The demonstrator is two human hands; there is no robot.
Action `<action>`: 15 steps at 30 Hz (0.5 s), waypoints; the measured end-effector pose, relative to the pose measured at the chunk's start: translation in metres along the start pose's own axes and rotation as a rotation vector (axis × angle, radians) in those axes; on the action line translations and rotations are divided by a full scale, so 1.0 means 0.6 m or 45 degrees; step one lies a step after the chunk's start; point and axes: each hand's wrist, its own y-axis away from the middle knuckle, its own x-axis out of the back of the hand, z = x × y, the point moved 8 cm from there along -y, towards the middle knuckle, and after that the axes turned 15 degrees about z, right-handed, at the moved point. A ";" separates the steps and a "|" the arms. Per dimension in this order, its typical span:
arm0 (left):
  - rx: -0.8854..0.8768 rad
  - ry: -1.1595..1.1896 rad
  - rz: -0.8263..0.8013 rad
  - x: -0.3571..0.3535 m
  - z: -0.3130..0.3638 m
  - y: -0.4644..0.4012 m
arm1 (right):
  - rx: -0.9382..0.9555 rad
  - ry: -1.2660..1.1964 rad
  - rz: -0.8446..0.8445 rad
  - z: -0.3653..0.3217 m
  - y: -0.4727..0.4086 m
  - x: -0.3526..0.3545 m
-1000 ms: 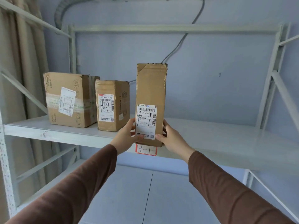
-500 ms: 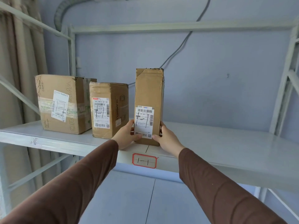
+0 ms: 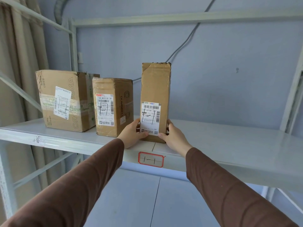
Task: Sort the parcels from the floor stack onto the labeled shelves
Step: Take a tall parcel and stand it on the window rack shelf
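Note:
A tall narrow cardboard parcel (image 3: 155, 89) with a white shipping label stands upright on the white metal shelf (image 3: 221, 141), just above the red-bordered tag (image 3: 151, 159) marked "1-1". My left hand (image 3: 132, 134) grips its lower left side, thumb on the label. On the lower right edge my right hand (image 3: 173, 136) holds the box, fingers curled round the corner. Two more parcels stand to the left: a medium box (image 3: 114, 106) and a larger taped box (image 3: 65, 99).
The shelf stretches bare to the right of the tall parcel as far as the upright posts (image 3: 293, 89). A lower shelf (image 3: 155, 202) lies beneath. Beige curtains (image 3: 18, 71) hang at the left and a grey cable (image 3: 185, 41) runs down the wall.
The tall parcel has gone from being held in front of the shelf edge to standing on the shelf above the tag. Both hands have stayed on its lower sides.

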 end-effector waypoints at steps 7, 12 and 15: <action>0.008 0.003 0.009 0.001 -0.003 0.001 | -0.013 0.045 0.017 0.000 0.007 0.003; 0.017 -0.022 0.018 0.002 -0.005 0.001 | -0.026 0.065 0.014 -0.002 0.013 0.005; 0.025 -0.024 0.034 0.006 -0.005 0.003 | -0.036 0.080 0.004 -0.005 0.017 0.007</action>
